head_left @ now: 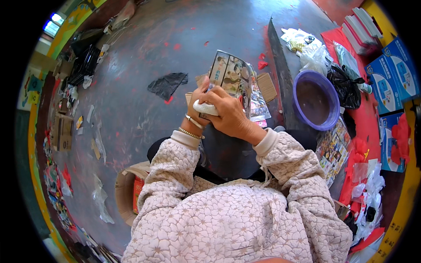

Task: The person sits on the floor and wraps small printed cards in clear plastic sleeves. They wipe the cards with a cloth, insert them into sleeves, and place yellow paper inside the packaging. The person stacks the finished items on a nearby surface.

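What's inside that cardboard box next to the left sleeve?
Something red shows inside the cardboard box: the red thing is only partly visible. The left sleeve covers the rest, so I can't tell what else is in there.

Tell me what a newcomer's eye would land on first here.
A newcomer would likely notice first the left hand and right hand close together at the centre, a white item of unclear kind between them and a picture-printed sheet just beyond. Next comes the bright purple basin to their right, then the blue boxes at the far right.
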Action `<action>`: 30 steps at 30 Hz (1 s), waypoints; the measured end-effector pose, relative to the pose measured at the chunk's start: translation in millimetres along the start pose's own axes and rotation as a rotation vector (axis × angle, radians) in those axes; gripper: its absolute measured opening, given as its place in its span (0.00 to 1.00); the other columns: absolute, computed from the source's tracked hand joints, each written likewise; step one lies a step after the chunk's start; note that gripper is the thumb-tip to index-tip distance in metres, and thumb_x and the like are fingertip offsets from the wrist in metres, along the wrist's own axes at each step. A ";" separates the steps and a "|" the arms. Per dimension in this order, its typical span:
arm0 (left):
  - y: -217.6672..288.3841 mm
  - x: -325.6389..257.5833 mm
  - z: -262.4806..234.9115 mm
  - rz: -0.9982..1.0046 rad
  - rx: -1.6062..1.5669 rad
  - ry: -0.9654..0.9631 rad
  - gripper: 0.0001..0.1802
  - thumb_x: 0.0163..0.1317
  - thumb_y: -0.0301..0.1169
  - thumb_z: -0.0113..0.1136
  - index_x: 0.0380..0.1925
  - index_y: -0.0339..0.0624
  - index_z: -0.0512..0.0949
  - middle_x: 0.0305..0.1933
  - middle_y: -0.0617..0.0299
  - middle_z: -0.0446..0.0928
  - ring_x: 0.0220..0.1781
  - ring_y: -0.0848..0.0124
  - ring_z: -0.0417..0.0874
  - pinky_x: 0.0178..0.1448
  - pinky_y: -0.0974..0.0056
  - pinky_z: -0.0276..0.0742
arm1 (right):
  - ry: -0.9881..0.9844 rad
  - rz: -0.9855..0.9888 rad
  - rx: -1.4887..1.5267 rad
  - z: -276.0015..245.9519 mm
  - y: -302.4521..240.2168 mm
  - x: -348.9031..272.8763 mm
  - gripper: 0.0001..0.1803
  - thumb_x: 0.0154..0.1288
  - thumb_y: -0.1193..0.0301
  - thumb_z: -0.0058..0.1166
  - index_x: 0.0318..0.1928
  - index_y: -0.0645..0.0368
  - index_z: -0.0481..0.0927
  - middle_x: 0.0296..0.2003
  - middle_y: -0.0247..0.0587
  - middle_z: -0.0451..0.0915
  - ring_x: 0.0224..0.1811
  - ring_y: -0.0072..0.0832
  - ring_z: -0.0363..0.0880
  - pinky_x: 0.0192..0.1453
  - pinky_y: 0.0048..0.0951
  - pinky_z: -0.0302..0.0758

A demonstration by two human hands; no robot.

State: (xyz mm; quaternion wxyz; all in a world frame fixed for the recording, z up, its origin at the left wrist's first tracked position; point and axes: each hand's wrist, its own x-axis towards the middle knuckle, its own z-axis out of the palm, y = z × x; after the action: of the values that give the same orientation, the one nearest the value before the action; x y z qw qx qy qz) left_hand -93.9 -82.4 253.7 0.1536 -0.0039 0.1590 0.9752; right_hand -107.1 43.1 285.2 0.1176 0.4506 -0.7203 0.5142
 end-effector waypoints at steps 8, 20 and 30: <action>12.0 -8.3 3.4 0.059 0.144 0.135 0.25 0.65 0.43 0.39 0.52 0.33 0.65 0.51 0.47 0.71 0.48 0.56 0.76 0.53 0.53 0.72 | 0.337 0.617 -0.242 -55.9 115.6 11.1 0.12 0.53 0.70 0.53 0.39 0.60 0.75 0.36 0.45 0.75 0.29 0.34 0.78 0.31 0.34 0.74; 33.0 -25.0 27.7 0.099 0.189 0.114 0.26 0.65 0.44 0.39 0.52 0.31 0.64 0.50 0.46 0.72 0.43 0.57 0.79 0.46 0.55 0.77 | -0.178 0.820 1.201 -94.0 88.8 8.0 0.11 0.54 0.76 0.52 0.39 0.65 0.76 0.33 0.41 0.78 0.31 0.25 0.78 0.37 0.27 0.77; 16.7 -24.2 22.8 0.243 -0.007 -0.324 0.49 0.44 0.61 0.56 0.60 0.40 0.55 0.63 0.55 0.57 0.65 0.60 0.55 0.67 0.52 0.49 | 0.320 0.917 1.112 -87.2 85.2 17.8 0.09 0.58 0.76 0.51 0.39 0.67 0.76 0.32 0.40 0.79 0.30 0.24 0.78 0.35 0.25 0.77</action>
State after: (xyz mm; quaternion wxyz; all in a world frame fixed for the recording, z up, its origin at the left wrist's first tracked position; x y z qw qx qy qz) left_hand -74.9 -97.6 281.9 0.0583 0.1718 0.1280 0.9750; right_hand -208.4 113.0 281.1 -0.2512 0.0169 -0.4434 0.8602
